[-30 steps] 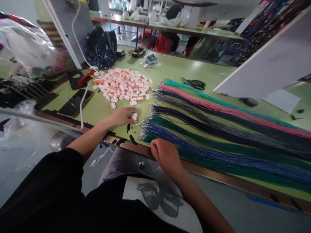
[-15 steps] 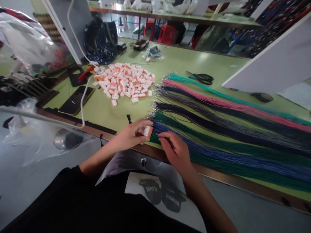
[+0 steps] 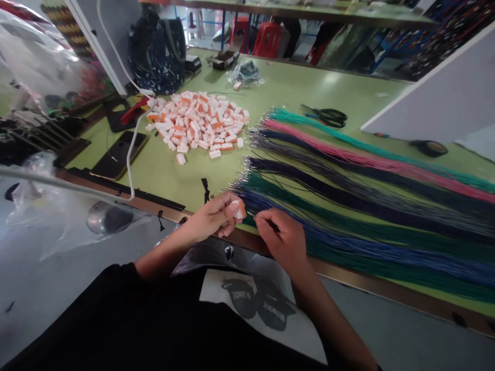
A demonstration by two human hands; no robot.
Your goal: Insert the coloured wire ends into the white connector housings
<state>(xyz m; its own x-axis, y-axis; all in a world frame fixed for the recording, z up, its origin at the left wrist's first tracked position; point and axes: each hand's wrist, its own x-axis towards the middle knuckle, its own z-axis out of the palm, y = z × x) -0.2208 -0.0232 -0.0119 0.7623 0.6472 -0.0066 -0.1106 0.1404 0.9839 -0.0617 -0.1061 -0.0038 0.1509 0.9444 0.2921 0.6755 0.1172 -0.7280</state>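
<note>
My left hand [image 3: 216,217] is closed around a white and orange connector housing [image 3: 240,209], its orange side facing right. Just to the right, my right hand [image 3: 281,233] pinches a thin wire end with a small metal terminal [image 3: 250,214], which points at the housing. I cannot tell whether the tip is inside it. Beneath and beyond my right hand lie bundles of wires, among them green wires [image 3: 278,195] and blue wires [image 3: 348,245], their metal-tipped ends towards the left. A large pile of similar connector housings [image 3: 201,121] is farther back on the green table.
Scissors [image 3: 328,116], pink wires [image 3: 348,148] and a black tape roll [image 3: 430,148] lie to the right. A phone [image 3: 118,156] and a white cable [image 3: 130,170] are at left. A dark patterned bag [image 3: 154,56] stands behind, near a white panel [image 3: 429,98].
My left hand has turned the connector housing and its thumb now lies over the white side. My right hand has stayed close by with the wire. The view has shifted slightly.
</note>
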